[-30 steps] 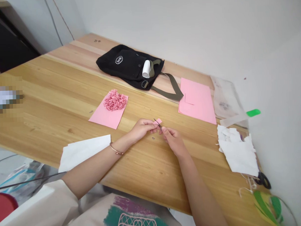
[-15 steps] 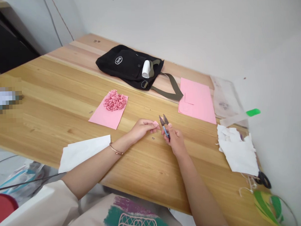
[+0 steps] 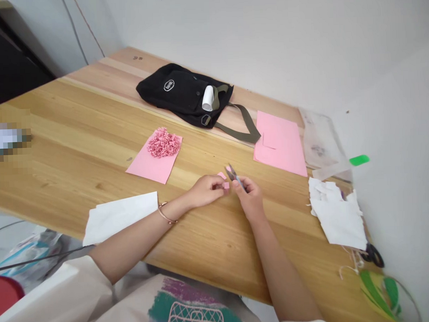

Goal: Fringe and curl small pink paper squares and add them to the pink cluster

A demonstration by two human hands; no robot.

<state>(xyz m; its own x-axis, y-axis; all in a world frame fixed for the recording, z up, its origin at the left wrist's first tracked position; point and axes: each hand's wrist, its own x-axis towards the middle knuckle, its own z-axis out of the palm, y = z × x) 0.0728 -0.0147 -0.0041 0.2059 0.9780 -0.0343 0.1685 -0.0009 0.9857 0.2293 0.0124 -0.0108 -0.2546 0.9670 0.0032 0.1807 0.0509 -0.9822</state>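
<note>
My left hand [image 3: 205,190], with a thin bangle on its wrist, pinches a small pink paper piece [image 3: 224,184] between thumb and fingers just above the wooden table [image 3: 75,119]. My right hand [image 3: 250,193] grips small thread snips [image 3: 233,175], blades pointing up and left, right beside the pink piece. Another tiny pink scrap [image 3: 221,175] lies just behind my fingers. Both hands meet near the table's middle, close to the front edge.
A pink sheet [image 3: 151,163] carries a heap of pink curled bits [image 3: 163,143]. A black bag [image 3: 184,94] with a white roll [image 3: 208,97] lies at the back. Pink sheets [image 3: 280,142], white scraps [image 3: 338,215], a white paper [image 3: 120,216] and green ribbon [image 3: 380,286] lie around.
The snips came away from the pink piece with blades apart, then returned beside it. My left hand shifted slightly toward me, still pinching the pink piece.
</note>
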